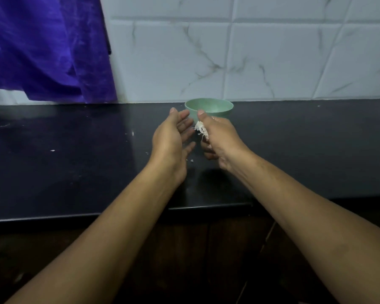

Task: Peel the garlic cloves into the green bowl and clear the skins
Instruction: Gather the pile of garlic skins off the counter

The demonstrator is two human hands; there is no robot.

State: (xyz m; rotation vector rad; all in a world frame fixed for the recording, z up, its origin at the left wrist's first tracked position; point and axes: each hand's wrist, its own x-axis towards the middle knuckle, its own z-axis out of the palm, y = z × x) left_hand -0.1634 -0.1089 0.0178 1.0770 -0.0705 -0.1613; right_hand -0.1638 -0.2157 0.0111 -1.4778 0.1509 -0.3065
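**Skins in hand, clearing under way**

Head view: I am watching both hands working just in front of the bowl [226, 113], which is sitting at the back of the counter [75, 150], close to the tiled wall [250, 51]. The right hand [217, 137] is curling its fingers round a clump of white skins [201, 129], with the thumb pointing up toward the bowl's near rim. The left hand [171, 137] is hovering beside it, palm turned inward, fingers straight and holding nothing. The two hands are near each other but not touching.

I am not seeing any cloves. The bowl's far inner wall is showing bare, but its bottom is hidden, so I cannot tell what is lying inside.

I am judging that peeling is over, or nearly so, and that this is the clear-up step: skins are being gathered. A few pale flecks [191, 160] are lying on the counter under the hands, and another [52, 150] is lying well off to the left.

The next move, as I read it, is calling for a firm grip on that loose, light clump, since bits could be dropping out. The empty hand is free for sweeping up the flecks. A purple cloth [42, 47] is hanging at upper left, clear of the work.
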